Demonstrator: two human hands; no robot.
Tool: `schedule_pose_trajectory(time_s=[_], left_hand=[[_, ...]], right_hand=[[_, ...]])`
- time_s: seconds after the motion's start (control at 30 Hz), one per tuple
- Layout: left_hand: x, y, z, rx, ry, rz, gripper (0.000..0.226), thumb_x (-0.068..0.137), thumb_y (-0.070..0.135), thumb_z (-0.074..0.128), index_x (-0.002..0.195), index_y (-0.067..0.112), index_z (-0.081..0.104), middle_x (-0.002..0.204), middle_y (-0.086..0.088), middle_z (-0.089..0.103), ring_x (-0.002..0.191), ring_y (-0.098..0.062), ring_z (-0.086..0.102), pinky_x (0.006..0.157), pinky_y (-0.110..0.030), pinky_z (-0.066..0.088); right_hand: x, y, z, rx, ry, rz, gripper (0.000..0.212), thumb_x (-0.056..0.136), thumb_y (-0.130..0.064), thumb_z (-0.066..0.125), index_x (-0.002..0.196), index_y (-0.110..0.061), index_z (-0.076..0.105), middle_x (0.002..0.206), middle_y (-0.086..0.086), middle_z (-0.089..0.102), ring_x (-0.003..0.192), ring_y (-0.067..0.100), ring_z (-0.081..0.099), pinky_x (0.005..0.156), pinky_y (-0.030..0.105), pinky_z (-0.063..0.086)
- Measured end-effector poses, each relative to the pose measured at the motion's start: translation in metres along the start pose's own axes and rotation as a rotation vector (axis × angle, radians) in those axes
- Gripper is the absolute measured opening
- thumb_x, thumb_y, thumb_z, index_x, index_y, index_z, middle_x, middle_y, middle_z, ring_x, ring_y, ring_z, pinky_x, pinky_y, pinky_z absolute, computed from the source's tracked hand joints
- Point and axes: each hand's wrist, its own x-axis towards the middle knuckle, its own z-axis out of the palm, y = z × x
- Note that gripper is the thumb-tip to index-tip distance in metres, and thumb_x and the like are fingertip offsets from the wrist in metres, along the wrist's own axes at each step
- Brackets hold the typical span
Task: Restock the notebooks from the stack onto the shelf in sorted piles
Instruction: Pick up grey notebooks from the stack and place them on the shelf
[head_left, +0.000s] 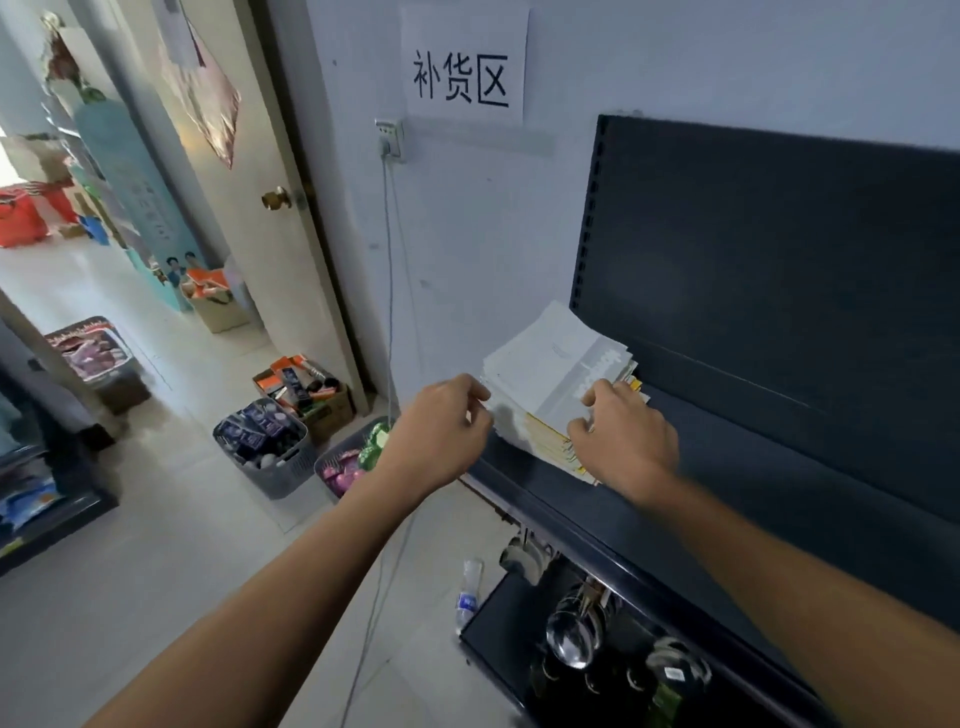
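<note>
Right hand lies on top of the stack of thin white and yellow-edged paper notebooks, fingers curled down over its near right corner; whether it grips any of them cannot be told. Left hand at the stack's left edge, fingers bent, fingertips touching the paper edges. Stack sits at the left end of the dark blue metal shelf, pages slightly fanned. White paper sign with black characters on the wall above. Grey plastic basket of small dark boxes on the floor, left.
</note>
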Motion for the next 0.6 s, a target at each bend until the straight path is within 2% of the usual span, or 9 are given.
schedule_pose_trajectory(time_s=[0.07,0.2,0.3,0.37,0.5,0.6], left_hand=[[0.022,0.003,0.003,-0.003,-0.026,0.048,0.031,0.097,0.03,0.05,0.121,0.019,0.065,0.107,0.006,0.068,0.092,-0.012,0.065,0.085,-0.034,0.055],[0.068,0.007,0.011,0.031,-0.042,0.152,0.029,0.098,0.031,0.048,0.118,0.019,0.065,0.105,0.007,0.067,0.091,-0.01,0.062,0.082,-0.029,0.053],[0.1,0.008,0.015,0.025,-0.027,0.213,0.025,0.097,0.026,0.05,0.113,0.014,0.066,0.102,0.003,0.065,0.091,-0.012,0.06,0.079,-0.025,0.049],[0.121,0.009,0.02,0.035,-0.017,0.243,0.022,0.097,0.023,0.052,0.11,0.013,0.066,0.102,0.002,0.064,0.09,-0.014,0.06,0.077,-0.024,0.046],[0.153,0.018,0.034,0.049,-0.023,0.283,0.022,0.097,0.02,0.053,0.111,0.009,0.065,0.104,-0.004,0.065,0.09,-0.019,0.061,0.078,-0.029,0.048],[0.169,0.025,0.045,0.083,-0.065,0.291,0.029,0.097,0.022,0.054,0.119,0.006,0.062,0.112,-0.01,0.064,0.095,-0.025,0.061,0.082,-0.033,0.05]], right_hand=[[0.007,0.001,0.006,-0.014,-0.002,0.027,0.025,0.095,-0.033,0.047,0.115,-0.019,0.053,0.119,0.002,0.057,0.086,0.027,0.059,0.068,0.034,0.04],[0.027,0.009,0.015,0.023,0.061,0.085,0.02,0.094,-0.03,0.047,0.107,-0.016,0.054,0.112,0.003,0.058,0.078,0.027,0.053,0.066,0.035,0.041],[0.042,0.016,0.017,0.087,0.113,0.129,0.02,0.093,-0.029,0.051,0.106,-0.015,0.054,0.108,0.002,0.059,0.084,0.03,0.061,0.068,0.036,0.046],[0.049,0.02,0.016,0.127,0.109,0.183,0.023,0.092,-0.033,0.052,0.11,-0.019,0.054,0.112,-0.001,0.057,0.091,0.029,0.061,0.072,0.037,0.045],[0.057,0.029,0.016,0.118,0.03,0.26,0.034,0.093,-0.042,0.052,0.122,-0.023,0.052,0.119,-0.003,0.055,0.096,0.024,0.061,0.074,0.036,0.043],[0.059,0.033,0.018,0.163,0.017,0.312,0.033,0.093,-0.043,0.053,0.12,-0.024,0.051,0.117,-0.005,0.055,0.089,0.018,0.055,0.074,0.035,0.043]])
